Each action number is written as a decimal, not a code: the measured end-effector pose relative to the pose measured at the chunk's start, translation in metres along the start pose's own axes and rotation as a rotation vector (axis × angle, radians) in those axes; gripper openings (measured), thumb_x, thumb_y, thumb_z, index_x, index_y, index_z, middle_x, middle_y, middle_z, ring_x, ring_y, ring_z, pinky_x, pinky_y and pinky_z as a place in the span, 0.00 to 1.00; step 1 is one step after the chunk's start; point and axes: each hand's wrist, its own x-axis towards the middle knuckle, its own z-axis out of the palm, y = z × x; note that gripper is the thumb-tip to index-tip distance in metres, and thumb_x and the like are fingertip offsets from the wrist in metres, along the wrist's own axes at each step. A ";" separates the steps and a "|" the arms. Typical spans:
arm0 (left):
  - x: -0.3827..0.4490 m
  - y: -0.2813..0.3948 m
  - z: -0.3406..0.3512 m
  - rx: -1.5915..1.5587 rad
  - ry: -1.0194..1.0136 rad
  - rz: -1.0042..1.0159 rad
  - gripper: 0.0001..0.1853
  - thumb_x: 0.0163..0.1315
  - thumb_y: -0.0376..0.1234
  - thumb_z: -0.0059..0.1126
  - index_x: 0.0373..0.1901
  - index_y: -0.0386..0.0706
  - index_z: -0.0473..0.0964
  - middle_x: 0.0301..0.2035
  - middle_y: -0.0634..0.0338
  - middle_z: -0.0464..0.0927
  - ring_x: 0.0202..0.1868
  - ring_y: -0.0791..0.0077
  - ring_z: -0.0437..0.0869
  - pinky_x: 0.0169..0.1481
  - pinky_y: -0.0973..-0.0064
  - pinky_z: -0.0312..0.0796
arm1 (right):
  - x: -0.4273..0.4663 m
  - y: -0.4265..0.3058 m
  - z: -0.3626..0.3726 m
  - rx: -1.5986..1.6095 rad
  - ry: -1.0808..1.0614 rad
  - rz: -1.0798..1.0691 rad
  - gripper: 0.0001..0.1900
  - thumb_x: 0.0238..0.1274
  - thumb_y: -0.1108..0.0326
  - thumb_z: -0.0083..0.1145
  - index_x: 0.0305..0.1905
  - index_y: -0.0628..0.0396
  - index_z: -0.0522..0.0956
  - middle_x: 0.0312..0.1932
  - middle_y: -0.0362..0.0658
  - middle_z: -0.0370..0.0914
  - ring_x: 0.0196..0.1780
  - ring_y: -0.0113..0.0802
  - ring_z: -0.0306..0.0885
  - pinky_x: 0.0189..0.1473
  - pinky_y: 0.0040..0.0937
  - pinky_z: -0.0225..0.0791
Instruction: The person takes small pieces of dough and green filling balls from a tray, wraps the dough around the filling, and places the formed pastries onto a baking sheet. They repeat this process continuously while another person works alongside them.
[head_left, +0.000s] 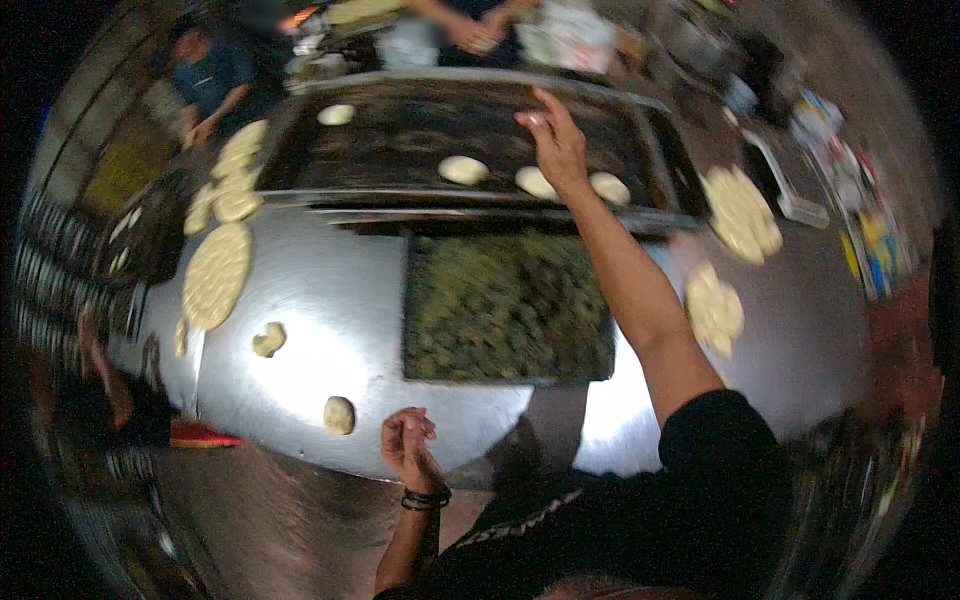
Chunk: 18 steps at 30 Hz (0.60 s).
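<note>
My right hand (555, 142) reaches out over a wide dark griddle (390, 146), its thumb and fingers apart and nothing in them. Under and beside it lie pale flat dough rounds, one partly hidden by my wrist (534, 182), one to its right (611, 188) and one to its left (463, 170). Another dough round (336, 115) is at the griddle's far left. My left hand (409, 439) is at the near edge of the metal table (300, 247), fingers curled in, with no object visible in them. A small dough ball (339, 415) sits left of it.
A tray of chopped green filling (502, 307) stands between me and the griddle. A torn dough piece (268, 340) and large bumpy dough slabs (217, 276) lie left; more dough (715, 309) lies right. Co-workers' hands (472, 34) show beyond the griddle, near plastic bags (574, 37).
</note>
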 end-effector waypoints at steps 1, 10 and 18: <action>-0.005 0.000 0.006 0.004 -0.034 -0.041 0.08 0.65 0.32 0.52 0.35 0.36 0.72 0.36 0.52 0.76 0.29 0.75 0.73 0.33 0.76 0.66 | -0.012 -0.004 -0.034 0.069 -0.026 0.104 0.20 0.65 0.65 0.49 0.61 0.53 0.69 0.40 0.46 0.83 0.45 0.38 0.81 0.50 0.35 0.71; -0.096 -0.036 0.098 0.020 -0.348 -0.144 0.08 0.66 0.33 0.51 0.37 0.36 0.72 0.36 0.52 0.78 0.29 0.74 0.75 0.33 0.75 0.68 | -0.219 0.060 -0.428 -1.055 -0.017 0.809 0.20 0.60 0.59 0.55 0.52 0.60 0.77 0.50 0.50 0.79 0.53 0.42 0.77 0.57 0.37 0.67; -0.205 -0.057 0.210 0.068 -0.493 -0.252 0.07 0.64 0.31 0.52 0.35 0.36 0.74 0.34 0.55 0.79 0.31 0.76 0.79 0.35 0.79 0.70 | -0.255 0.121 -0.475 -0.521 -0.338 0.652 0.19 0.36 0.57 0.70 0.25 0.58 0.71 0.23 0.48 0.72 0.28 0.42 0.70 0.33 0.38 0.65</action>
